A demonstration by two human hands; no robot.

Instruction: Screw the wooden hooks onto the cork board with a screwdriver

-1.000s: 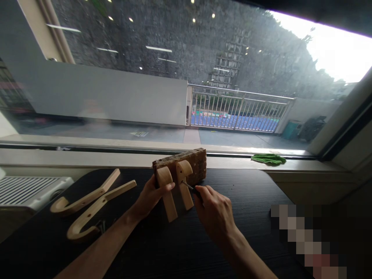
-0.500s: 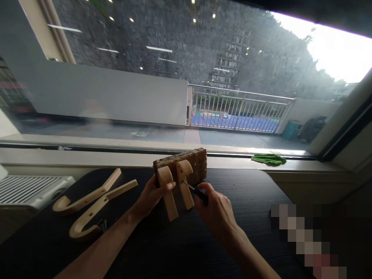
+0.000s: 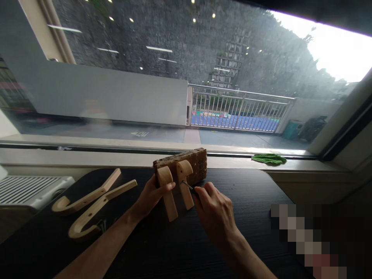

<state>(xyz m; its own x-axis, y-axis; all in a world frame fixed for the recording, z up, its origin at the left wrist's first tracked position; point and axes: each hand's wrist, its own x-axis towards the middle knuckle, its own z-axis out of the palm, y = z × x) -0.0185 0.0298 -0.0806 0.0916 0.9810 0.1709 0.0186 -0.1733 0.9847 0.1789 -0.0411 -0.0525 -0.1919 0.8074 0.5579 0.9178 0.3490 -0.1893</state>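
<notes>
Above the table (image 3: 250,190), the right hand (image 3: 215,207) curls fingers round a screwdriver (image 3: 193,189); the left hand (image 3: 149,197) clasps wooden hook (image 3: 170,205) and block (image 3: 198,164).

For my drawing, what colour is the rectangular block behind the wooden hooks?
The rectangular block is brown, best in the head view.

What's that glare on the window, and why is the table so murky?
In the head view, what look like lamp reflections mark the window, and the sky is blown out; head view again, the dark table seems backlit, leaving the metal pieces hard to make out.
</notes>
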